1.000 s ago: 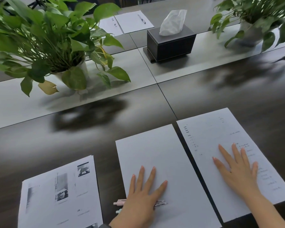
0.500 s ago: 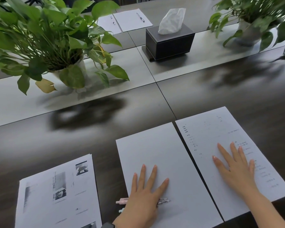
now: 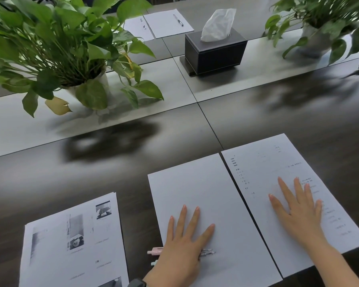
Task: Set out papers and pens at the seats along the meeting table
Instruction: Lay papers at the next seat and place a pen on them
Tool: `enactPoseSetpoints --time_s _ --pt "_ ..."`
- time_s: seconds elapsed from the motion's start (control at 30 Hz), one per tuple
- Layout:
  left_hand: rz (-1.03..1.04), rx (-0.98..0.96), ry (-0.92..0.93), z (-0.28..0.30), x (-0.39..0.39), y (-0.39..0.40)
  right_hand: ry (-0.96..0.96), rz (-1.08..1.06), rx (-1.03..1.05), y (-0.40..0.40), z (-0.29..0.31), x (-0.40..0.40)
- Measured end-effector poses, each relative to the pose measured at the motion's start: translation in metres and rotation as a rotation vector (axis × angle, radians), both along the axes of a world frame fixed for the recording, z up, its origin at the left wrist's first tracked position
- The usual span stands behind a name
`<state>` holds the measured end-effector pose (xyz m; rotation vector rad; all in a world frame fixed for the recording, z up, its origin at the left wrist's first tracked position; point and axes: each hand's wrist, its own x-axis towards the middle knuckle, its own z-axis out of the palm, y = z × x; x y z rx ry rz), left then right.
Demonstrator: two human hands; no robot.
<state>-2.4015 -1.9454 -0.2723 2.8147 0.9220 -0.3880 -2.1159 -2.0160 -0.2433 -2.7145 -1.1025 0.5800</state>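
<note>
On the dark table (image 3: 278, 112), two sheets lie side by side at the near edge. The left hand (image 3: 182, 243) presses flat, fingers spread, on the blank sheet (image 3: 195, 183), over two pens (image 3: 154, 251). The right hand (image 3: 296, 210) lies flat on the printed sheet (image 3: 263, 162). A paper stack (image 3: 75, 245) sits left; potted plant (image 3: 60, 48) and tissue box (image 3: 215, 52) stand on the pale centre strip.

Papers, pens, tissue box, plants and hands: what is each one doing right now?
Blank sheet: flat, under left hand.
Printed sheet: flat, under right hand.
Picture pages: stacked, untouched.
Pink pen: pinned under left hand.
Left hand: fingers spread flat.
Right hand: fingers flat.
Tissue box: tissue sticking up.
Far pen: lying on far paper.
</note>
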Motion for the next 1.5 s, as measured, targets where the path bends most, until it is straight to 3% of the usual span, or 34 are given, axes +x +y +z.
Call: enactPoseSetpoints --time_s 0.1,0.13,0.17,0.23,0.33,0.5,0.63,0.7,0.83,1.0,1.2,1.5 --pt "0.023 -0.146 -0.06 0.022 0.006 0.004 0.006 -0.032 0.228 0.005 0.02 -0.017" --pt "0.056 -0.184 -0.173 0.039 0.01 0.007 0.084 -0.063 0.332 0.007 0.03 -0.029" --pt "0.11 -0.312 -0.331 0.054 0.014 0.007 0.228 -0.102 0.444 0.01 0.042 -0.047" --pt "0.445 -0.752 -0.584 0.086 0.02 0.008 0.628 -0.141 0.603 0.016 0.061 -0.092" --pt "0.901 -1.175 -0.953 0.099 0.009 0.017 1.044 -0.069 0.5 0.021 0.066 -0.158" --pt "0.98 -1.309 -0.984 0.102 -0.022 0.029 1.166 -0.125 0.328 0.03 0.069 -0.217" --pt "1.074 -1.338 -0.988 0.104 -0.04 0.027 1.084 -0.225 0.328 0.032 0.072 -0.238" --pt "1.187 -1.301 -1.08 0.102 -0.052 0.027 0.964 -0.317 0.386 0.032 0.066 -0.244" --pt "1.462 -1.056 -1.154 0.097 -0.092 0.041 0.523 -0.28 0.434 0.031 0.052 -0.244" --pt "1.554 -0.812 -1.059 0.091 -0.156 0.051 0.285 -0.207 0.446 0.034 0.027 -0.255" --pt "1.602 -0.74 -1.029 0.081 -0.209 0.049 0.145 -0.14 0.434 0.034 0.012 -0.263" --pt "1.726 -0.65 -1.02 0.075 -0.253 0.037 0.125 -0.151 0.458 0.034 0.007 -0.267"
